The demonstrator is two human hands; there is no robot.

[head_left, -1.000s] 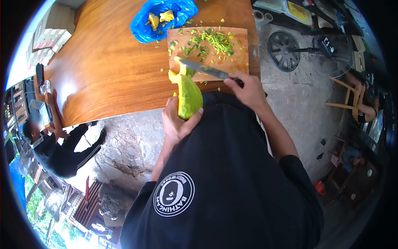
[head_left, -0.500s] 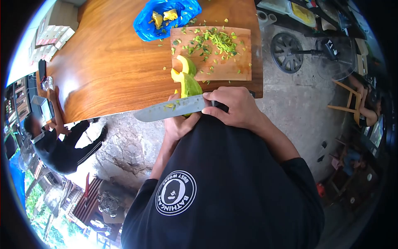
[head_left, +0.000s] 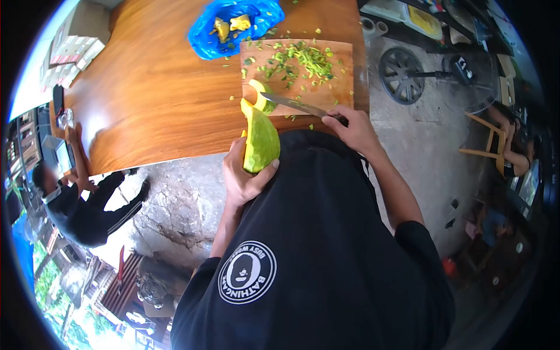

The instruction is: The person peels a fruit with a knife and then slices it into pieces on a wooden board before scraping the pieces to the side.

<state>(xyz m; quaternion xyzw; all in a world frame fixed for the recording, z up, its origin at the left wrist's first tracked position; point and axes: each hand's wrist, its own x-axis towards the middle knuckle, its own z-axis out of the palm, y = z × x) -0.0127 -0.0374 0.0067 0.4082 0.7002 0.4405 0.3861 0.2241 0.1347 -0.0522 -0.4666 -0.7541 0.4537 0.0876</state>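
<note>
My left hand (head_left: pixel 245 178) grips the lower end of a large wedge of green-skinned, yellow-fleshed squash (head_left: pixel 261 140) at the table's front edge. In my right hand (head_left: pixel 353 129) is the black handle of a large knife (head_left: pixel 297 105), its blade pointing left over the near part of the cutting board. The blade's tip is at a smaller squash piece (head_left: pixel 262 93) on the board's left edge; whether they touch I cannot tell. Green peel shavings (head_left: pixel 312 61) lie scattered on the wooden cutting board (head_left: pixel 344 87).
A blue plastic bag (head_left: pixel 204 44) with yellow pieces stands behind the board on the wooden table (head_left: pixel 157 87). Boxes (head_left: pixel 79 35) are at the back left. One person (head_left: pixel 81 210) sits at left, another (head_left: pixel 516 140) at far right. A stand fan's base (head_left: pixel 402 76) is on the floor.
The knife has moved from across the wedge near my left hand to over the board, turning its tip away from me. My right hand moved right and slightly away; more of the wedge shows.
</note>
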